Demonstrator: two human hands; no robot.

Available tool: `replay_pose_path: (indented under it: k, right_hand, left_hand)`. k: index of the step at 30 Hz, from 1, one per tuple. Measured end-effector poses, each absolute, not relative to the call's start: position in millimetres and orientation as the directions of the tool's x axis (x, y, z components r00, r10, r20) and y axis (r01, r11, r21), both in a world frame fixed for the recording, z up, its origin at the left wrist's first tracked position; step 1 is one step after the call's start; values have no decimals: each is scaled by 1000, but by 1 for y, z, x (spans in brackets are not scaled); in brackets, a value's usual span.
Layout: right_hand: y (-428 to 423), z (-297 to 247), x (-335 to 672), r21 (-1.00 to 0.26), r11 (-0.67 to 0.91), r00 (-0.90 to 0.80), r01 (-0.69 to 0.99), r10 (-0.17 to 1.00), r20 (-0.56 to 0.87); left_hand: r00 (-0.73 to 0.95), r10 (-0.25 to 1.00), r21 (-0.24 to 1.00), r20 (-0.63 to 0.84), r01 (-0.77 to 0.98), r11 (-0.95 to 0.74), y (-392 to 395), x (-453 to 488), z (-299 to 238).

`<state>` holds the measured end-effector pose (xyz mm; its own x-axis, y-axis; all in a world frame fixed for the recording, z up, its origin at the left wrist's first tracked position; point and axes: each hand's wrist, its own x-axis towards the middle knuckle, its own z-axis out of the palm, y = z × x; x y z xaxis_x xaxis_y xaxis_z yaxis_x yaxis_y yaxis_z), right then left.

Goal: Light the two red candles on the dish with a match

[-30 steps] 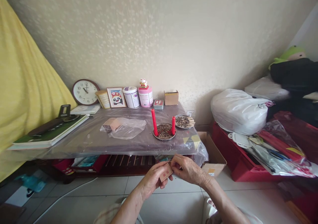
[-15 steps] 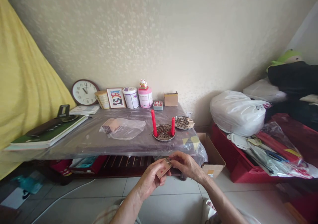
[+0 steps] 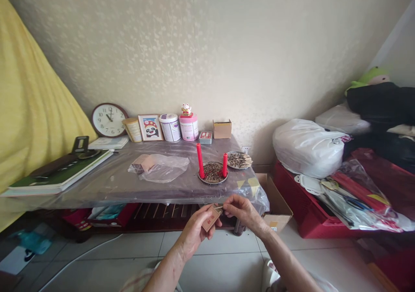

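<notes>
Wrapped round a small cardboard matchbox [image 3: 211,220], my left hand [image 3: 197,228] holds it tilted in front of the low table. My right hand [image 3: 240,210] pinches a matchstick [image 3: 219,207] at the box's upper end; the stick's far end lies over the box. Beyond my hands, two red candles, a tall one [image 3: 200,160] and a short one [image 3: 225,164], stand upright in a metal plate [image 3: 213,181] strewn with dark bits. A second plate [image 3: 239,167] behind it on the right holds many used matchsticks.
Plastic sheeting covers the table [image 3: 123,184]. On it lie a clear plastic bag [image 3: 171,167] with a cardboard packet and a green book [image 3: 61,171]. A clock [image 3: 109,119], tins and a small open box [image 3: 222,129] line the wall. Right of the table stand a carton [image 3: 279,205] and a red crate [image 3: 311,223].
My right hand has drawn slightly away from the matchbox, and a pale matchstick now shows between its fingers. The left hand keeps hold of the box. The view has shifted slightly.
</notes>
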<state>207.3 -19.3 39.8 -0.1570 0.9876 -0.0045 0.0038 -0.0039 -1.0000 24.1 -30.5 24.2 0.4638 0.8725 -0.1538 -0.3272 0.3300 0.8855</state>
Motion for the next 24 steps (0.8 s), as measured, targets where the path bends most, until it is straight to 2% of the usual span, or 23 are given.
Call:
replay_pose_path:
  k: [4,7,10,14,19,24]
  right_hand:
    - [-19,49,213,-997,36,-63,-67,997,40]
    - [-19,52,216,-985,51,15,-167,999,49]
    - [-19,52,218,-972,44,28,-232,999,39]
    - [-19,51,217,-971,38,13,-236,999,36]
    - [-19,49,212,-984,70,9,-166,998,70]
    - [-23,43,207,-986,142,-60,85,989,137]
  left_hand:
    - [401,909,929,-118,-279,244,-30,23,27]
    - [341,928,942,-150,-236,238,-30,23,31]
    - [300,939,950,-167,-206,234,-30,23,33]
    - [293,945,959,-145,-195,208,-30,23,32]
    - [295,949,960,-112,-216,180,-30,22,28]
    - [292,951,918,-107,-338,207,-29,23,29]
